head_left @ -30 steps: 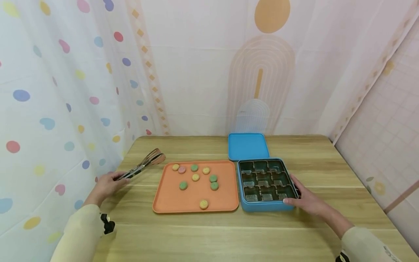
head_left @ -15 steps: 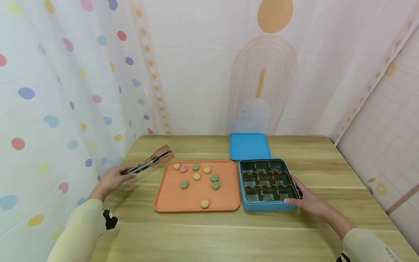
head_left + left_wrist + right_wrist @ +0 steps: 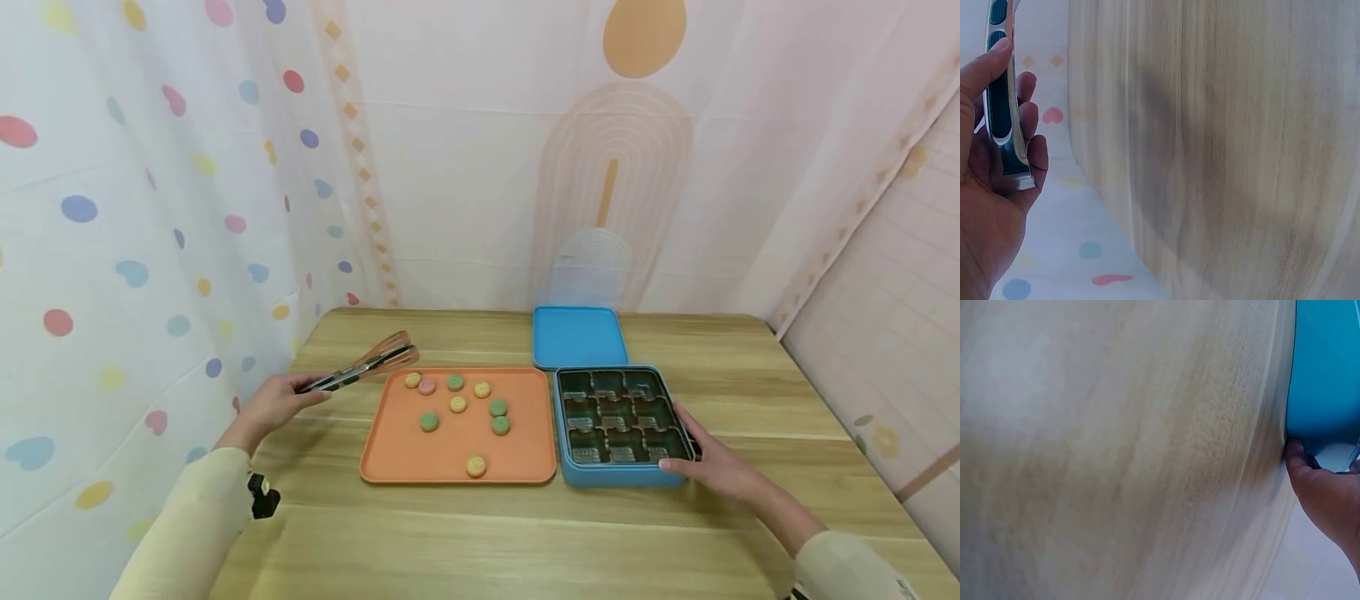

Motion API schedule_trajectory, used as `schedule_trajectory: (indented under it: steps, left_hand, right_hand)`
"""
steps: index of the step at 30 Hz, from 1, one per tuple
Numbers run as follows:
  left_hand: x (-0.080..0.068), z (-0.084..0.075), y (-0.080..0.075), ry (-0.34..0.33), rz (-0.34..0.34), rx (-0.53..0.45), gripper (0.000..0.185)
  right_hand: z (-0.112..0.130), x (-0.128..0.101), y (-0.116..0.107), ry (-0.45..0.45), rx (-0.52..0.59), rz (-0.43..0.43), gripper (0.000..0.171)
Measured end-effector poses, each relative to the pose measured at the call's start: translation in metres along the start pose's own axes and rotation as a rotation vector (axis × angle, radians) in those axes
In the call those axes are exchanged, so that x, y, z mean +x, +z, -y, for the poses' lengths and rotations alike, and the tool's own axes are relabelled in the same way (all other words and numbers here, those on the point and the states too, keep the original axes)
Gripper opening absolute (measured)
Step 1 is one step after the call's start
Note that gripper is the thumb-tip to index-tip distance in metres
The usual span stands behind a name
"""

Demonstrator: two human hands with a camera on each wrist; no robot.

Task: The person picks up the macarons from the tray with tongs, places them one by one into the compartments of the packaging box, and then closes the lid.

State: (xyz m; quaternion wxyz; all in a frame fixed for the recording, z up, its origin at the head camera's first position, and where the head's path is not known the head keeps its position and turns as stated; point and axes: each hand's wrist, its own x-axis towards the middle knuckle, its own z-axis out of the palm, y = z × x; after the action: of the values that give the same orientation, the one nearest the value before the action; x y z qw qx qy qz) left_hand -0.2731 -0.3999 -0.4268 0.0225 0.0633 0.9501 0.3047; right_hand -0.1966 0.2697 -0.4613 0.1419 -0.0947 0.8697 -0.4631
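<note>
My left hand (image 3: 277, 406) grips the handle end of metal kitchen tongs (image 3: 347, 374) at the left of the table. Their copper-coloured slotted heads point up and right, toward the tray's back left corner. In the left wrist view the thumb lies along the dark-inlaid handle (image 3: 1001, 94), with the fingers curled behind it. At the right, my right hand (image 3: 716, 467) holds the right front corner of a blue box (image 3: 618, 477), thumb at the front rim. A dark insert (image 3: 615, 413) of square compartments fills the box. Small round cookies (image 3: 458, 404) in yellow, green and pink lie on the orange tray (image 3: 420, 462).
A blue square lid (image 3: 579, 337) lies flat behind the box, near the table's back edge. The tray stands close to the box's left side. Wood-grain table (image 3: 450, 542) runs in front of both. Patterned curtains (image 3: 465, 167) hang behind and at the left.
My left hand has moved up and right with the tongs, whose heads now overlap the tray's back left corner. The right hand stays on the box; the head view has shifted slightly.
</note>
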Motion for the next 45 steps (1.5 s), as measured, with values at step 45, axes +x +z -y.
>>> schedule_trajectory:
  steps: [45]
  left_hand:
    - [-0.024, 0.010, 0.029, 0.060, 0.116, -0.091, 0.037]
  right_hand:
    - [-0.005, 0.001, 0.001, 0.015, 0.074, -0.001, 0.100]
